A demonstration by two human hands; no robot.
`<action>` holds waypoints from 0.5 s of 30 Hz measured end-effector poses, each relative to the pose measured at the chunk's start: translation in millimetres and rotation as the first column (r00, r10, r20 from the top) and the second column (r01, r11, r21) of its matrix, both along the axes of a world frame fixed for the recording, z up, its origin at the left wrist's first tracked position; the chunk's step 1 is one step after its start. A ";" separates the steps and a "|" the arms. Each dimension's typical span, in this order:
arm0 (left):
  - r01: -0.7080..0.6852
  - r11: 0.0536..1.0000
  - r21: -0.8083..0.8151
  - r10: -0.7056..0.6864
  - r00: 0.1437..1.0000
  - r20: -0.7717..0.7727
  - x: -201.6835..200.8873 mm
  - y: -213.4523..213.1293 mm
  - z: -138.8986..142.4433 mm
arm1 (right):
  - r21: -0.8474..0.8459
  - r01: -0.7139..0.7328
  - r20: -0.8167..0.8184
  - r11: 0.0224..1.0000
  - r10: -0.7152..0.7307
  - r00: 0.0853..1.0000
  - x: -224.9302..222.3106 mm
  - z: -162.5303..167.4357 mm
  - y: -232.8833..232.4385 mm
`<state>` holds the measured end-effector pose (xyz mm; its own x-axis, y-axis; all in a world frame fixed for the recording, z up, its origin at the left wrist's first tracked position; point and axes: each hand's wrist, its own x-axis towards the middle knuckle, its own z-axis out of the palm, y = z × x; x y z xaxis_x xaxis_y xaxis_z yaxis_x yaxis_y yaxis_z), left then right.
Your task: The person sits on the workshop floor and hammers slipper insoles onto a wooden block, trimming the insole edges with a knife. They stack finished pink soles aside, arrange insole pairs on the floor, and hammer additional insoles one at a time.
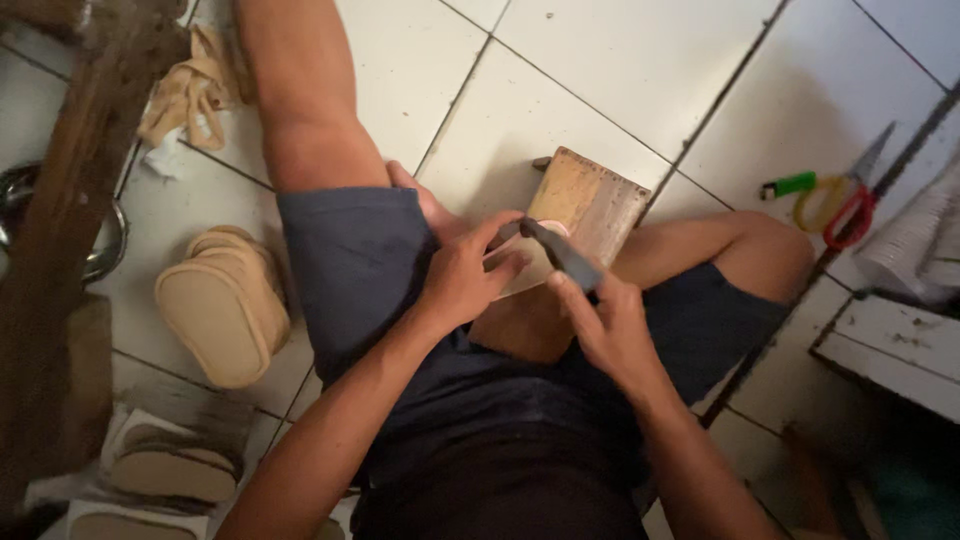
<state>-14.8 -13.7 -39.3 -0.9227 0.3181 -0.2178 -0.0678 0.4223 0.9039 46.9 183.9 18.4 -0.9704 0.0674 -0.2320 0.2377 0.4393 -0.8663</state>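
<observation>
Head view, one wooden block between the knees, one dark tool gripped in right hand, left hand pinching one pale sole piece on the block, one scissors, one green lighter

White tiled floor carried a wooden block, stacked beige soles, a green lighter, scissors and crumpled beige fabric

Both hands — left hand, right hand — grip a dark tool over a wooden block.
</observation>
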 end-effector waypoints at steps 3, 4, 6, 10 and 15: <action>-0.069 0.997 0.022 0.069 0.997 -0.033 9.1 6.7 2.1 | -0.100 0.222 0.071 0.970 -0.216 0.974 3.6 0.5 4.9; -0.117 0.993 0.026 0.118 0.991 -0.065 13.1 9.3 2.9 | -0.163 0.328 0.113 0.930 -0.313 0.943 5.1 0.8 7.4; -0.163 0.986 0.030 0.165 0.982 -0.091 20.1 14.3 4.5 | -0.117 0.242 0.134 0.963 -0.227 0.965 8.6 0.7 12.9; -0.195 0.978 0.075 0.203 0.969 -0.138 28.8 23.3 5.9 | -0.197 0.409 0.211 0.891 -0.369 0.905 17.8 -4.3 20.1; -0.220 0.974 0.050 0.225 0.956 -0.188 31.9 27.3 1.6 | -0.171 0.366 0.147 0.915 -0.344 0.927 40.9 -14.5 5.7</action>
